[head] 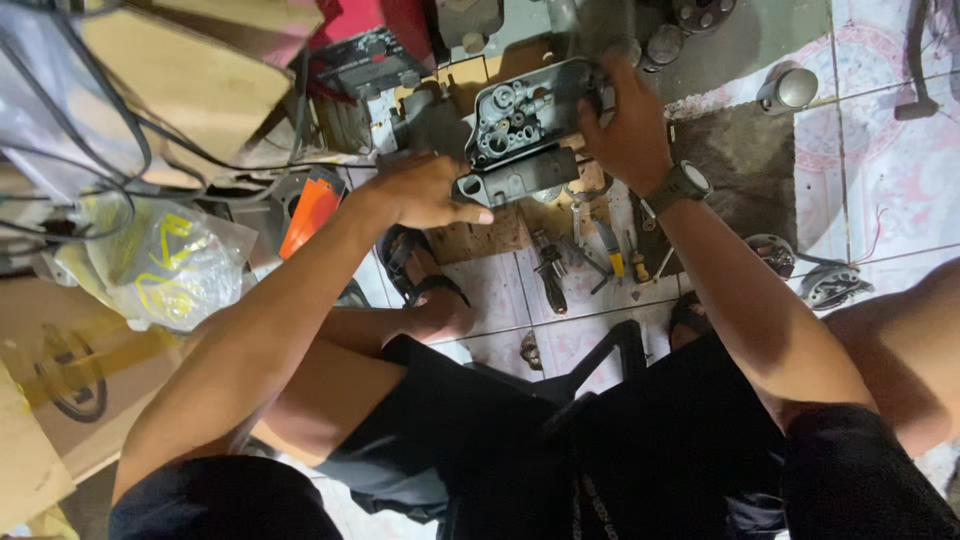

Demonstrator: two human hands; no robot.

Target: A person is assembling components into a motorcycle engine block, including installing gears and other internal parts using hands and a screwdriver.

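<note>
A dark grey metal engine cover [520, 135] with round holes and ports is held up in front of me. My left hand [425, 190] grips its lower left corner, thumb along the bottom edge. At the cover's right edge my right hand [630, 130], with a dark watch on the wrist, clasps the metal. Below the cover, hand tools [580, 255] lie on a wooden board and the tiled floor, among them pliers and a yellow-handled screwdriver. My sandalled foot [425, 280] rests on the tiles under my left hand.
Cardboard boxes [190, 80] and black cables fill the left. A clear plastic bag [170, 265] with yellow marks lies beside an orange part [310, 215]. A red machine part [370, 40] sits at the top. Round metal parts [790, 90] and a dark mat [750, 160] lie right.
</note>
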